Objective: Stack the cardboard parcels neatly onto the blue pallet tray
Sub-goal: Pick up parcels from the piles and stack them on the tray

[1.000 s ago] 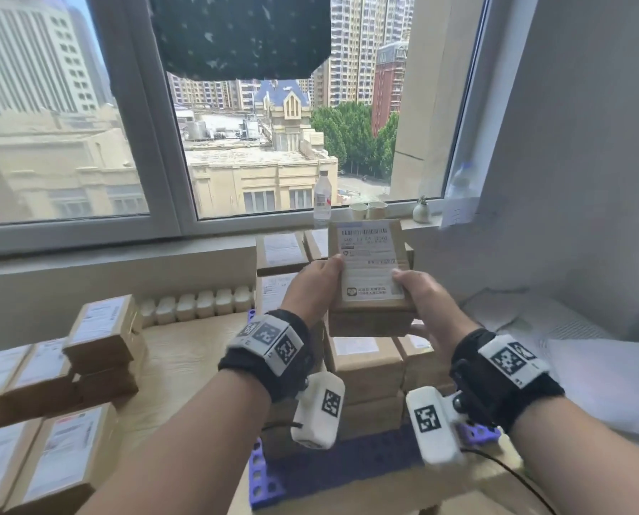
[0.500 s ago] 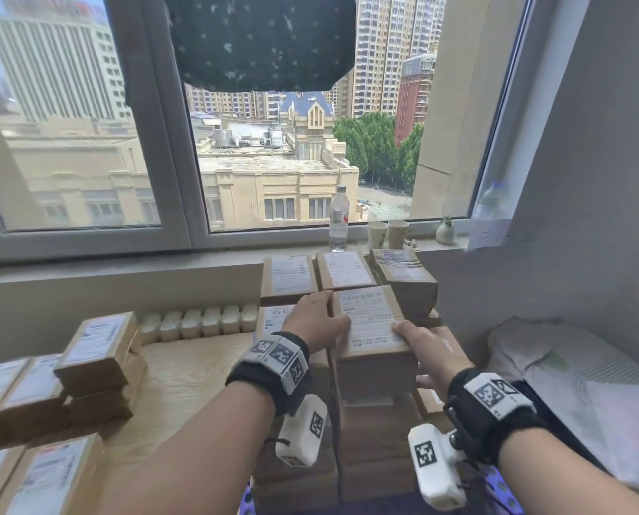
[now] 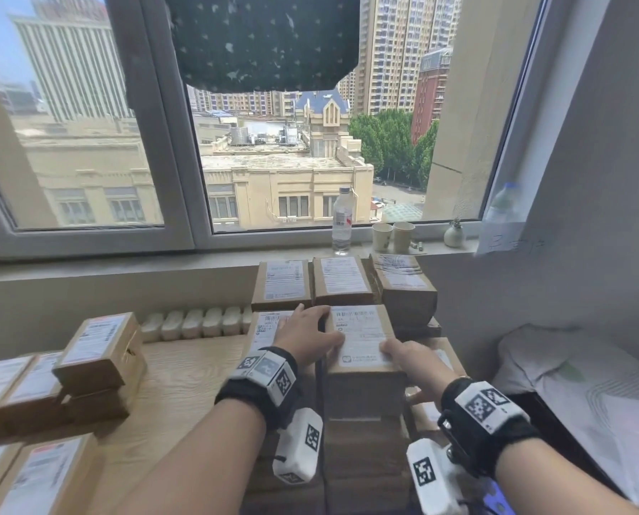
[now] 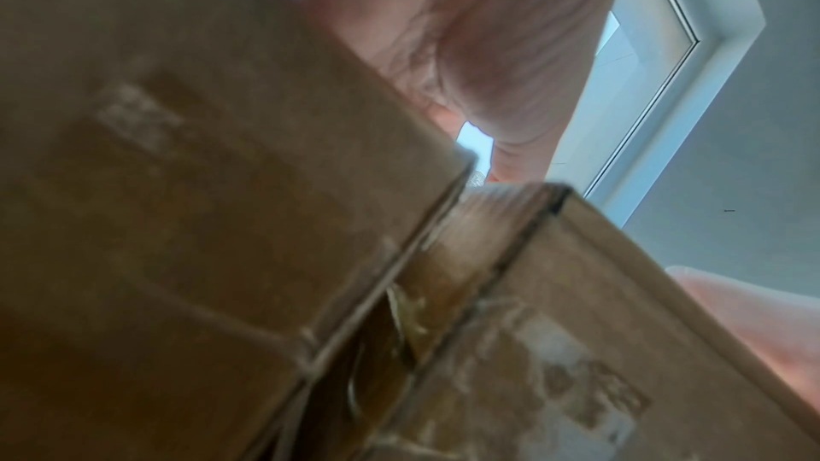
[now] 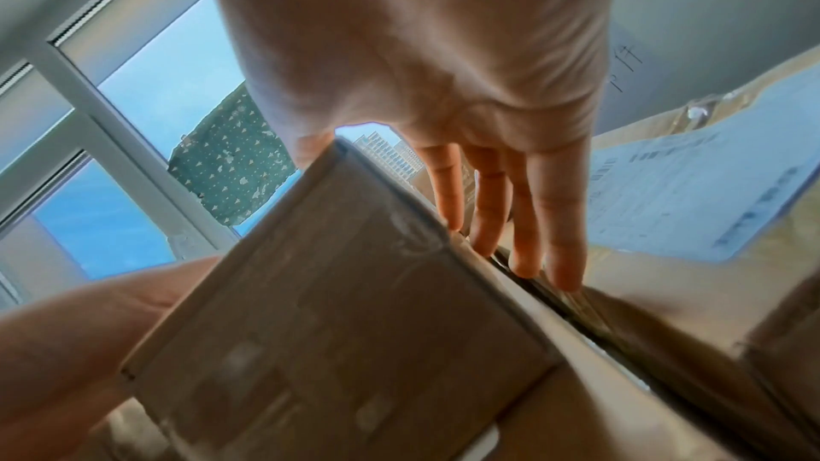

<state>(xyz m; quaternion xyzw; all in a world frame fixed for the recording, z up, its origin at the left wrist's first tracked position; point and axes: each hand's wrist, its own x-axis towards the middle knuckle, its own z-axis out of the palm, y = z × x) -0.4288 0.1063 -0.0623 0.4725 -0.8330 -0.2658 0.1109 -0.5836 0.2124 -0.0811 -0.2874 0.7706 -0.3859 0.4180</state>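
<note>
A cardboard parcel [image 3: 362, 328] with a white label lies flat on top of the front middle stack. My left hand [image 3: 306, 336] holds its left edge, thumb on the label and fingers at the gap to the neighbouring stack [image 3: 266, 328]. My right hand [image 3: 407, 356] holds the near right corner. In the right wrist view its thumb lies on the parcel [image 5: 355, 328] and its straight fingers [image 5: 523, 223] run down the right side. A sliver of the blue pallet tray [image 3: 498, 501] shows at the bottom right, mostly hidden by stacked parcels.
Three taller parcel stacks [image 3: 342, 280] stand behind, against the wall under the sill. Several loose parcels [image 3: 98, 351] lie on the wooden table [image 3: 184, 384] at left. A bottle [image 3: 342, 221] and two paper cups [image 3: 392, 236] stand on the sill. Bedding [image 3: 570, 384] lies at right.
Both hands have lowered the parcel from in front of the window down onto the front middle stack. The view has shifted closer to the stacks.
</note>
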